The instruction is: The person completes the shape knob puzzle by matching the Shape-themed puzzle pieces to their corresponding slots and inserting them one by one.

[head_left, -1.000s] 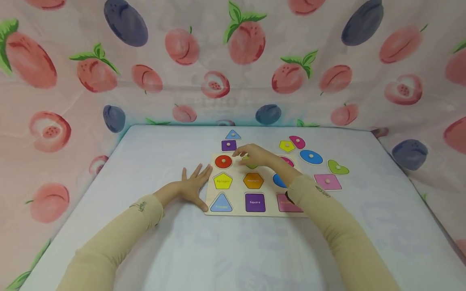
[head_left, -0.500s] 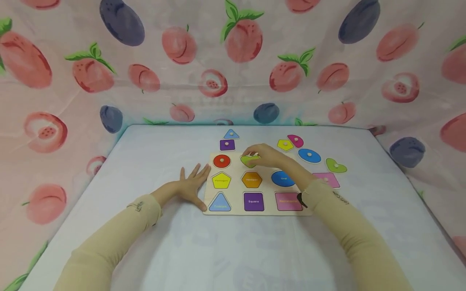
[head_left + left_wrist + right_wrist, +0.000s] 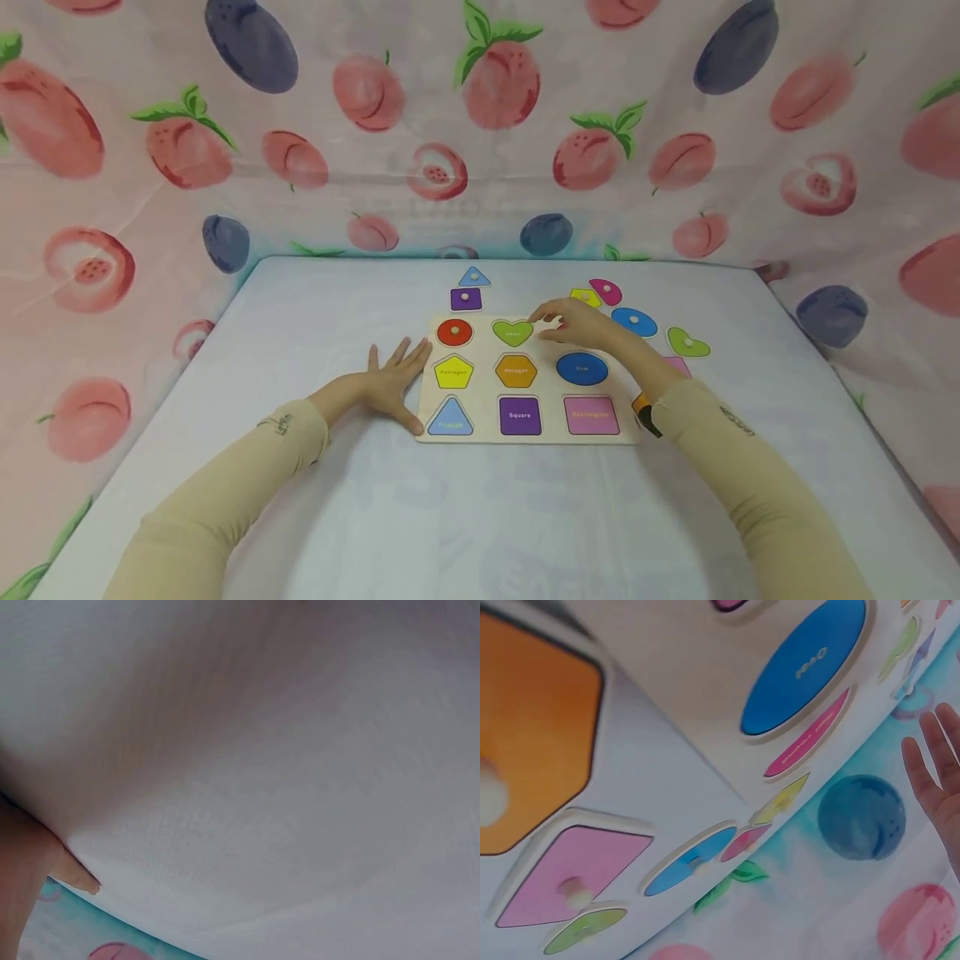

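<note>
A pale wooden shape-puzzle board point(image 3: 483, 392) lies on the white table, printed with coloured, labelled shapes. My left hand point(image 3: 388, 387) is spread flat at its left edge, fingertips and thumb right at the border. Over the board's upper right corner hovers my right hand point(image 3: 573, 323), fingers loosely bent with nothing between them. It hides the shape printed there in the head view; the right wrist view shows that magenta semicircle recess point(image 3: 810, 735). A red circle piece point(image 3: 454, 339) with a knob sits in the upper left recess. Beside it, the green heart recess point(image 3: 513, 335) shows its printed label.
Loose knobbed pieces lie around the board: light blue triangle point(image 3: 474, 279), purple square point(image 3: 466, 303), yellow pentagon point(image 3: 582, 294), magenta semicircle point(image 3: 606, 292), blue oval point(image 3: 633, 325), green heart point(image 3: 688, 344), pink rectangle point(image 3: 677, 364) and orange hexagon point(image 3: 642, 407). A fruit-print curtain point(image 3: 337, 192) stands behind the table.
My right hand has moved right, from near the red circle across the heart recess to the upper right corner. The heart recess and orange hexagon have come into sight. My left hand stays put.
</note>
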`<state>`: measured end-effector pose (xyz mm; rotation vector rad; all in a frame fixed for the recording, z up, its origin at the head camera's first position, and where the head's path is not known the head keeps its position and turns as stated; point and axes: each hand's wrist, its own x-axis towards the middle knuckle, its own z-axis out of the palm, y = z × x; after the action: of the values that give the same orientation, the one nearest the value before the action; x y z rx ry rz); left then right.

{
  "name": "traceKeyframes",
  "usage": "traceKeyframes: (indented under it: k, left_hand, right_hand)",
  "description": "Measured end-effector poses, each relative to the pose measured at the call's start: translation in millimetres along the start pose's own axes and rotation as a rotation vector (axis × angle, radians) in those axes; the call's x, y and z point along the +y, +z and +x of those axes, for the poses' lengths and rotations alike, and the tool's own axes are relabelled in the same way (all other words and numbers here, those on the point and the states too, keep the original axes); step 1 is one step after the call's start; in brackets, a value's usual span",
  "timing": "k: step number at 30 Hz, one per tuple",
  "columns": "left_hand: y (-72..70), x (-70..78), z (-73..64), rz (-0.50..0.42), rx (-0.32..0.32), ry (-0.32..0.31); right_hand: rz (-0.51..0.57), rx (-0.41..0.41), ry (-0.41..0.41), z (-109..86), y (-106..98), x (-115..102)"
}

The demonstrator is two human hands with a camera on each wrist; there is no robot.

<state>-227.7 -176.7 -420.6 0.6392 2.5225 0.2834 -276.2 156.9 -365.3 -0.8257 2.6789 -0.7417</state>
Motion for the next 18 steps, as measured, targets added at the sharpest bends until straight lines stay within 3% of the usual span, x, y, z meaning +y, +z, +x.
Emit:
traceKeyframes:
  k: [13,18]
  left_hand:
    - [5.6,-1.5,-0.8,-0.027,0.008,0.016]
    - [2.9,0.3,-2.4,-0.028,0.017,0.026]
  right_hand:
    - [0.016,0.071,0.039,-33.8,-10.3,27.7]
    - [0.002,0.094,0.101,-44.6,-18.1,38.2]
